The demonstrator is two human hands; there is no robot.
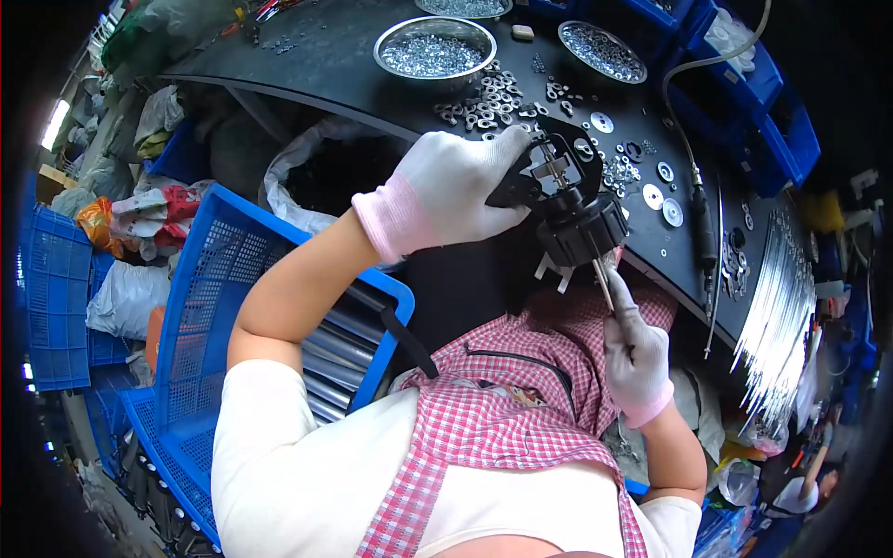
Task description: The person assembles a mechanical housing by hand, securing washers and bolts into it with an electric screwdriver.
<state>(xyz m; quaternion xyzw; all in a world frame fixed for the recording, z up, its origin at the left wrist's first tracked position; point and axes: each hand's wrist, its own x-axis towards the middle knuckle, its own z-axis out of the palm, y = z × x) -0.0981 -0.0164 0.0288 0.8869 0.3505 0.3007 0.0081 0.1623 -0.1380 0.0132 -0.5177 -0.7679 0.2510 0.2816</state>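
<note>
My left hand [465,186], in a white glove with a pink cuff, grips a black mechanical assembly [581,228] from its left side, thumb below and fingers above. Metal pieces [551,172] show in the assembly's upper part. Gloved the same way, my right hand [637,358] is closed around a thin metal rod [603,284], its index finger stretched along it. The rod's upper end meets the underside of the assembly; whether it goes inside is hidden. Both hands are in front of the black table's [307,79] near edge.
Steel bowls of small metal parts [434,56] [603,53] stand on the table. Loose metal fittings [488,100] and washers [653,196] lie nearby. At right are a corded driver [704,228] and a bundle of thin rods [781,307]. A blue crate [219,279] holds metal tubes at left.
</note>
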